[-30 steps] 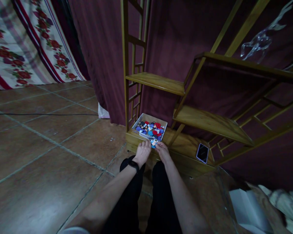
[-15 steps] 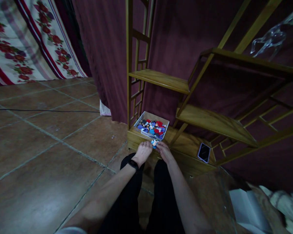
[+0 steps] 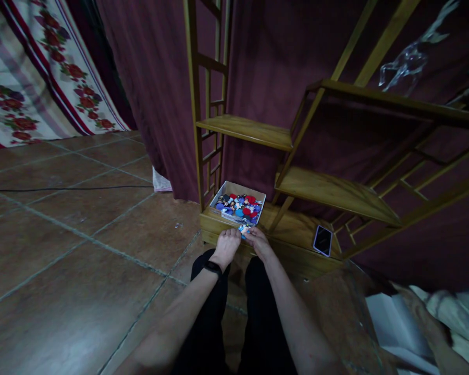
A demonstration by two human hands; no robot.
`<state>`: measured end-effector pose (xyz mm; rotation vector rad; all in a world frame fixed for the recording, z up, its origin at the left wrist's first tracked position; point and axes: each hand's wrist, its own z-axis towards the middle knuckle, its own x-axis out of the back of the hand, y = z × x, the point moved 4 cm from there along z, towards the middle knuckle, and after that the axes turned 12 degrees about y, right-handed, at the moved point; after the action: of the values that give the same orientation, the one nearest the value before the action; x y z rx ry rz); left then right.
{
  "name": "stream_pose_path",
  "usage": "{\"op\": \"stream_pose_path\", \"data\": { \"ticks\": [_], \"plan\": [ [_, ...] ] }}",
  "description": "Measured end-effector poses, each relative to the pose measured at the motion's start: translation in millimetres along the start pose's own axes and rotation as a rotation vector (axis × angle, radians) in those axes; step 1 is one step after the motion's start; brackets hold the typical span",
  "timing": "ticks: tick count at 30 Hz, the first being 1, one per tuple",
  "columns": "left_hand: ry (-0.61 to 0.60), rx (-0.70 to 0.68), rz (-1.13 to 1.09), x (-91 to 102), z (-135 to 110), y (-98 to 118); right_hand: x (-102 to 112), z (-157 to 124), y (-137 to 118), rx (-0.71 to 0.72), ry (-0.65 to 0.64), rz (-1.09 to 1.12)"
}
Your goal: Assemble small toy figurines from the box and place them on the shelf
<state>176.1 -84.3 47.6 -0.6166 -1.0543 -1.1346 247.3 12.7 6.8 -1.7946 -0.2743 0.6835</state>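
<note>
Just before the box, our left hand and right hand pinch one small blue piece; the other pieces lie inside it.

Single view, head-worn, facing forward and down over the person's own legs. Left hand and right hand meet on a small piece at frame centre, out on stretched arms and small in frame. Floor fills the left, shelf unit the right. Wide lens; straight edges bend.
</note>
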Motion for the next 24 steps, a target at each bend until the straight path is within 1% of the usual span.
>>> {"op": "stream_pose_path", "data": {
  "ticks": [4, 6, 8, 11, 15, 18, 20, 24],
  "plan": [
    [-0.015, 0.105, 0.007, -0.3, 1, -3, -2, -1, -4, 0.013, 0.014, 0.047],
    [-0.018, 0.139, -0.048, -2.0, 0, -5, -2, 0, -3, 0.014, 0.037, 0.072],
    [-0.022, 0.182, -0.147, -5.8, 0, -8, -2, 3, -2, 0.022, 0.054, 0.088],
    [-0.025, 0.282, -0.396, -15.6, 2, -16, -1, 6, 1, 0.034, 0.049, 0.118],
    [-0.043, 0.400, -0.876, -29.9, 6, -22, 1, 11, 5, 0.043, 0.035, 0.127],
    [-0.044, 0.517, -1.195, -34.5, 7, -22, 1, 14, 7, 0.059, 0.032, 0.100],
    [-0.047, 0.586, -1.324, -34.7, 7, -21, 2, 16, 7, 0.071, 0.032, 0.066],
    [-0.115, 0.668, -1.440, -34.8, 6, -18, 3, 16, 5, 0.090, 0.060, 0.007]
  ]
}}
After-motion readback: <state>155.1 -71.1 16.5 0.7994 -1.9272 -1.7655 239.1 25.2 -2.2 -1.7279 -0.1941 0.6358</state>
